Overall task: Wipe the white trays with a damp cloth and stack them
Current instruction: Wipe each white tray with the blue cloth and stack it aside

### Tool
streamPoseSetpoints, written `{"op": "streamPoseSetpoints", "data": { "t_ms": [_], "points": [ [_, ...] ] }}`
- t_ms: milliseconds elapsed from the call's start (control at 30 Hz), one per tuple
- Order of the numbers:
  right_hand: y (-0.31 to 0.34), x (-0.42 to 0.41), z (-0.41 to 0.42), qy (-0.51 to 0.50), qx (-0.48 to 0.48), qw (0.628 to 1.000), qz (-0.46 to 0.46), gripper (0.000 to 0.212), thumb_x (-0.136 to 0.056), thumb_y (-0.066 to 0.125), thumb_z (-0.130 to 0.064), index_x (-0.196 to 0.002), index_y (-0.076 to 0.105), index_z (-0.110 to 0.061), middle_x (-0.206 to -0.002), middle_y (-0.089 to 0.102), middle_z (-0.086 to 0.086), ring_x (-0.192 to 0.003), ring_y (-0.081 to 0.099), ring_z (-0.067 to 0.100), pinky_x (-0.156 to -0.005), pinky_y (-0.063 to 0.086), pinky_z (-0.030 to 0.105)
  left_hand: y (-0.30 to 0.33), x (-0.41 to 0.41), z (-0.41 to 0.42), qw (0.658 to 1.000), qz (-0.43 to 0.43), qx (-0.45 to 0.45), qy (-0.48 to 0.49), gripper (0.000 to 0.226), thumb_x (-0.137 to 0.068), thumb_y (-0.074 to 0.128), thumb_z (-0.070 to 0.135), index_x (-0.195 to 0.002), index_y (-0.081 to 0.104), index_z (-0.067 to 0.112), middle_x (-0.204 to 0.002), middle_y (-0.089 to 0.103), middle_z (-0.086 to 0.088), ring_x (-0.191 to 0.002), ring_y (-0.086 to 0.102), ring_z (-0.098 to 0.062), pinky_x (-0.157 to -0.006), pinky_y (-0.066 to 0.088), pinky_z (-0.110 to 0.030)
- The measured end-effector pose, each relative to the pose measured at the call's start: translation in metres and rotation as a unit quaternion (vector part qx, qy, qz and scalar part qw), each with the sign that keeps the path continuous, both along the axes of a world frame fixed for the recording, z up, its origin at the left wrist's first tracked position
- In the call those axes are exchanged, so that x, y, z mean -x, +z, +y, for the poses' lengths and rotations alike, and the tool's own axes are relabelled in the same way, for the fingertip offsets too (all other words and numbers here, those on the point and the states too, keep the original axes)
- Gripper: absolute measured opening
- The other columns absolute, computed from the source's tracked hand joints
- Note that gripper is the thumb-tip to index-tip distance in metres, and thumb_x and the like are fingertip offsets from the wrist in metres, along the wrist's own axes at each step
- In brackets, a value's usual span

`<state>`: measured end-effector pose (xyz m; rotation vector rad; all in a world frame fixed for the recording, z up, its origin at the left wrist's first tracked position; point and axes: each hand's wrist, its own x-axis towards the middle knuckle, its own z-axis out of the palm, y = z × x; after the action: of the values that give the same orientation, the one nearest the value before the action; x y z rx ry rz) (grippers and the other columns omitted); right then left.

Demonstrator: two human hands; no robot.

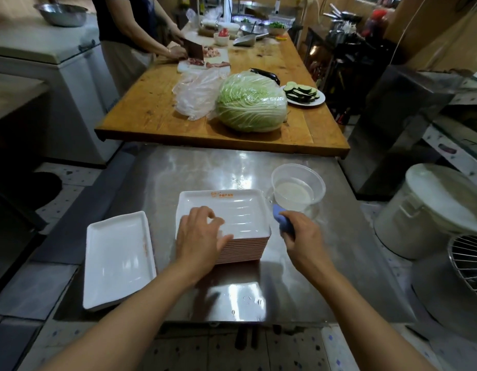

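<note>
Leftmost, a glossy rectangular white tray (119, 261) lies alone on the steel surface (325, 277). Left hand (198, 238), grip relaxed, rests on the ribbed tray stack (242, 218). Right hand (304, 235) grips a blue cloth (281, 219) beside a clear round tub (299, 187).

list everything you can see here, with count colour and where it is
tray stack: one pile, white, centre of the steel table
single tray: one, white, left of the pile
water tub: one, clear, right of and behind the pile
cloth: one, blue, in the right hand
wooden table: one, brown, beyond the steel table
cabbage: one, pale green, on the wooden table
plastic bag: one, clear, left of the cabbage
plate of aubergine slices: one, white, right of the cabbage
second person: one, cutting meat at the far left
bucket: one, white, floor at right
left hand: resting on the top tray
right hand: gripping the cloth
</note>
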<state>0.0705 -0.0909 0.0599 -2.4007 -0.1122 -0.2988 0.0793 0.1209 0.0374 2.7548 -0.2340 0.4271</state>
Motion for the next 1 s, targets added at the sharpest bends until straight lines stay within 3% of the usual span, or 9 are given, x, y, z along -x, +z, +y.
{"op": "streamPoseSetpoints", "data": {
  "t_ms": [200, 300, 500, 633, 733, 800, 867, 933, 1000],
  "points": [
    [-0.002, 0.009, -0.007, -0.021, -0.021, 1.000, 0.003, 0.020, -0.087, 0.056, 0.000, -0.104, 0.064, -0.007, -0.094, 0.064, 0.001, -0.082, 0.056, 0.014, -0.077, 0.046, 0.026, 0.003, 0.000, -0.015, 0.990, -0.018, -0.104, -0.089, 0.025, -0.047, 0.082, -0.008, -0.053, 0.063, 0.008, -0.064, 0.059, -0.005, -0.059, 0.055, -0.026, -0.052, 0.039, -0.029],
    [-0.002, 0.012, -0.008, -0.037, -0.040, 0.998, -0.008, 0.018, -0.089, 0.056, -0.004, -0.105, 0.064, -0.009, -0.092, 0.063, -0.001, -0.082, 0.056, 0.012, -0.075, 0.046, 0.020, 0.005, 0.002, -0.013, 0.989, -0.037, -0.089, -0.108, 0.026, -0.050, 0.079, -0.009, -0.055, 0.061, 0.009, -0.063, 0.058, -0.004, -0.058, 0.054, -0.025, -0.052, 0.036, -0.029],
    [0.002, 0.017, -0.007, -0.079, -0.065, 0.995, -0.009, 0.020, -0.089, 0.059, -0.008, -0.108, 0.062, -0.012, -0.095, 0.061, -0.003, -0.087, 0.057, 0.011, -0.082, 0.051, 0.030, 0.017, 0.011, -0.010, 0.989, -0.077, -0.056, -0.112, 0.015, -0.073, 0.069, -0.001, -0.070, 0.057, 0.008, -0.062, 0.058, -0.005, -0.054, 0.054, -0.027, -0.053, 0.043, -0.035],
    [0.011, 0.025, -0.001, -0.090, -0.082, 0.992, -0.025, 0.017, -0.090, 0.059, -0.011, -0.105, 0.060, -0.018, -0.094, 0.059, -0.007, -0.085, 0.057, 0.009, -0.080, 0.053, 0.032, 0.039, 0.020, -0.007, 0.990, -0.095, 0.013, -0.105, 0.010, -0.081, 0.068, 0.006, -0.077, 0.059, 0.006, -0.065, 0.063, -0.008, -0.054, 0.058, -0.028, -0.050, 0.045, -0.034],
    [0.027, 0.032, 0.006, -0.103, -0.098, 0.988, -0.065, 0.014, -0.090, 0.060, -0.013, -0.101, 0.060, -0.022, -0.090, 0.057, -0.009, -0.080, 0.058, 0.009, -0.074, 0.053, 0.030, 0.063, 0.033, 0.000, 0.990, -0.111, 0.044, -0.076, 0.011, -0.081, 0.068, 0.011, -0.082, 0.059, 0.006, -0.061, 0.063, -0.008, -0.046, 0.057, -0.027, -0.044, 0.033, -0.023],
    [0.043, 0.036, 0.014, -0.106, -0.112, 0.983, -0.101, 0.013, -0.090, 0.061, -0.015, -0.101, 0.063, -0.020, -0.086, 0.060, -0.006, -0.075, 0.057, 0.008, -0.068, 0.049, 0.021, 0.079, 0.043, 0.009, 0.988, -0.109, 0.094, -0.057, 0.015, -0.088, 0.055, 0.021, -0.089, 0.058, 0.007, -0.064, 0.064, -0.008, -0.049, 0.058, -0.030, -0.046, 0.026, -0.019],
    [0.060, 0.042, 0.028, -0.099, -0.113, 0.979, -0.139, 0.015, -0.089, 0.063, -0.015, -0.103, 0.064, -0.020, -0.084, 0.060, -0.008, -0.075, 0.057, 0.004, -0.065, 0.043, 0.009, 0.090, 0.052, 0.019, 0.981, -0.092, 0.168, -0.041, 0.028, -0.089, 0.041, 0.031, -0.092, 0.055, 0.008, -0.071, 0.064, -0.008, -0.059, 0.058, -0.030, -0.047, 0.033, -0.026],
    [0.077, 0.049, 0.045, -0.080, -0.127, 0.976, -0.157, 0.022, -0.088, 0.064, -0.012, -0.108, 0.064, -0.020, -0.088, 0.060, -0.012, -0.081, 0.059, 0.005, -0.071, 0.045, 0.010, 0.100, 0.060, 0.030, 0.966, -0.081, 0.245, -0.026, 0.026, -0.091, 0.038, 0.033, -0.091, 0.051, 0.011, -0.073, 0.061, -0.004, -0.065, 0.057, -0.028, -0.056, 0.043, -0.036],
    [0.089, 0.058, 0.064, -0.059, -0.140, 0.975, -0.165, 0.027, -0.087, 0.065, -0.010, -0.112, 0.064, -0.020, -0.096, 0.062, -0.010, -0.088, 0.059, 0.004, -0.077, 0.047, 0.014, 0.102, 0.066, 0.041, 0.948, -0.058, 0.312, -0.020, 0.015, -0.097, 0.042, 0.025, -0.088, 0.049, 0.014, -0.071, 0.056, 0.004, -0.065, 0.055, -0.017, -0.060, 0.043, -0.028]
  ]
}}
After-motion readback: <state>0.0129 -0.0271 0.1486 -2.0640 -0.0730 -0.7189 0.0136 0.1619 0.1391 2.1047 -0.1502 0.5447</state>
